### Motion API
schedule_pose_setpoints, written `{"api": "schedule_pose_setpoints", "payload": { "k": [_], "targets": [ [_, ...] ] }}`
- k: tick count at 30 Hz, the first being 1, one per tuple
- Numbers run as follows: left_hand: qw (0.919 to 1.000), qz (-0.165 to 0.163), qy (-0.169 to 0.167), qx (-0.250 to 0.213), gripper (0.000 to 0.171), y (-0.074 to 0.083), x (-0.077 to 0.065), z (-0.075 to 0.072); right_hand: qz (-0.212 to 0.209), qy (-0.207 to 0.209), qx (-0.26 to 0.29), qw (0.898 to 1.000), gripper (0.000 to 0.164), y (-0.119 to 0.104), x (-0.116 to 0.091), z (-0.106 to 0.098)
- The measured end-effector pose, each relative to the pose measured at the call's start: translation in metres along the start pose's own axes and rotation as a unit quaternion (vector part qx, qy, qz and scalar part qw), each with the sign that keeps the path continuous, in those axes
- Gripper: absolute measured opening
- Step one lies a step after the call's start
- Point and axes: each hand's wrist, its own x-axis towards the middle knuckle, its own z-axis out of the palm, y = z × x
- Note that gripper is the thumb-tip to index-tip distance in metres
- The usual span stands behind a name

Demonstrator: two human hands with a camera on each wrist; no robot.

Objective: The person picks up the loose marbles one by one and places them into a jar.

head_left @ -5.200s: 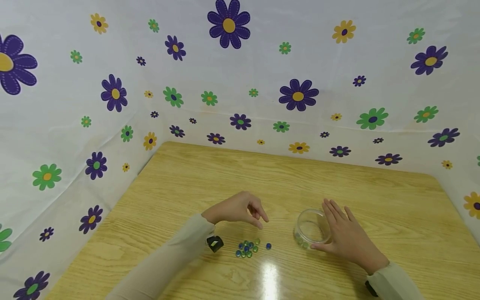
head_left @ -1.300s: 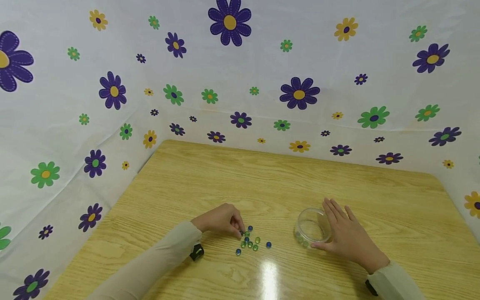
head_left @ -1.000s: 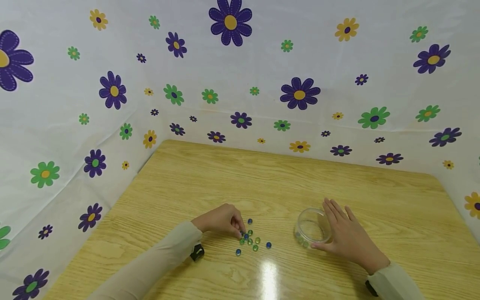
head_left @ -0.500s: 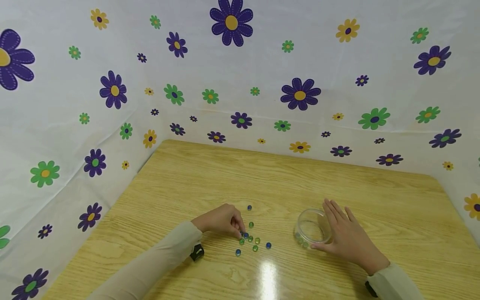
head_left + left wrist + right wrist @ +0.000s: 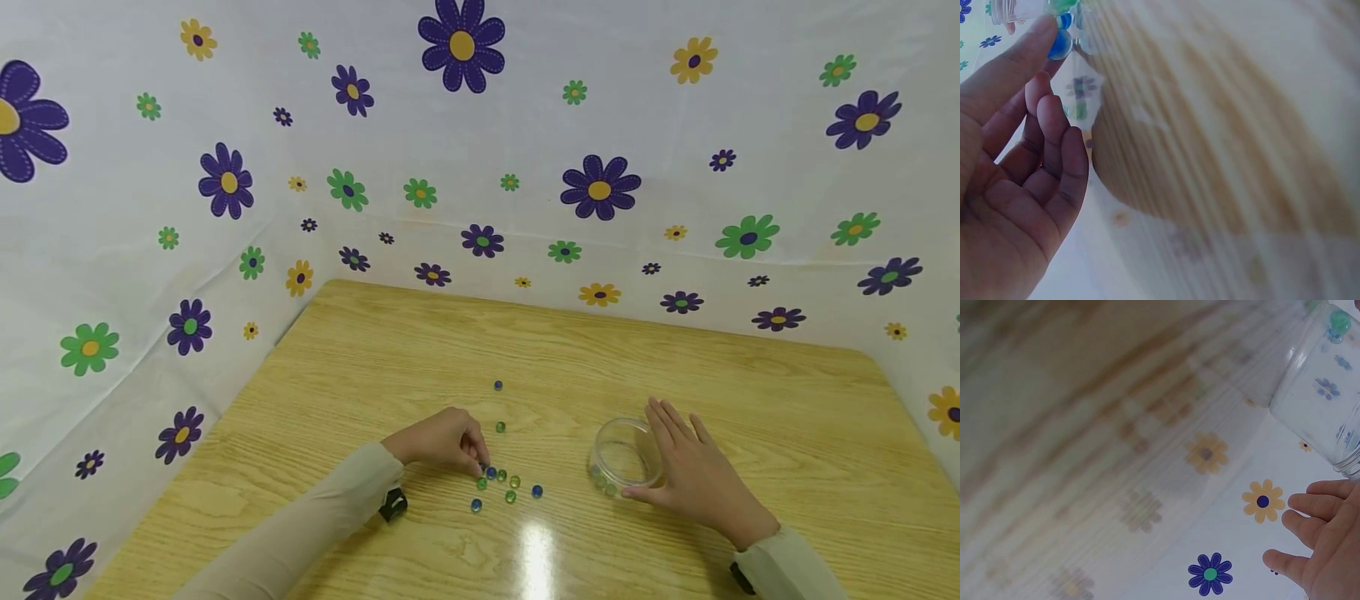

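Observation:
My left hand [image 5: 446, 442] is low over the table at the left side of a loose group of glass marbles, thumb and index finger pinching a blue marble [image 5: 1060, 47]. Close by its fingertips lie another blue marble [image 5: 491, 472] and a green marble [image 5: 482, 483]. My right hand [image 5: 697, 483] rests with straight fingers against the right side of a clear jar [image 5: 626, 427], thumb at its near side. A few green marbles [image 5: 609, 487] show through the jar's lower wall. In the right wrist view, the right hand [image 5: 1329, 537] has its fingers stretched beside the jar.
A blue marble [image 5: 498, 385] and a green marble [image 5: 500, 427] lie farther back on the wooden table [image 5: 375, 358]. Another blue marble [image 5: 537, 492] sits between the group and the jar. A flowered white cloth [image 5: 510, 125] stands behind and along the left.
The left hand has come down left to the marbles and stayed there. One blue and one green marble have rolled away toward the table's back. The right hand and jar keep their place.

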Motion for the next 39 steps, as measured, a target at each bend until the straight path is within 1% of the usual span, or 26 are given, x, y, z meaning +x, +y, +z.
{"api": "schedule_pose_setpoints", "payload": {
  "k": [5,13,20,27,32,39],
  "targets": [
    [1.0,0.002,0.002,0.004,0.008,-0.002,0.0,0.0,-0.001,0.003,-0.002,1.0,0.114,0.0,-0.001,0.001],
    [1.0,-0.001,0.002,0.01,0.008,0.001,-0.002,-0.002,-0.002,0.004,-0.003,1.0,0.113,0.0,-0.001,0.002],
    [0.9998,0.001,0.009,0.018,0.009,-0.001,-0.001,-0.004,-0.004,0.004,-0.004,1.0,0.113,0.001,-0.001,0.002],
    [0.9997,-0.016,0.016,0.013,0.008,0.003,-0.003,-0.009,-0.001,-0.001,0.005,1.0,0.114,0.001,-0.001,0.003],
    [0.9995,-0.013,0.026,0.016,0.008,0.007,-0.004,-0.012,0.0,-0.001,0.006,1.0,0.114,0.001,-0.001,0.001],
    [0.999,0.004,0.042,0.014,0.006,0.014,-0.002,-0.016,0.0,-0.004,0.009,1.0,0.112,-0.001,-0.001,-0.001]
  ]
}}
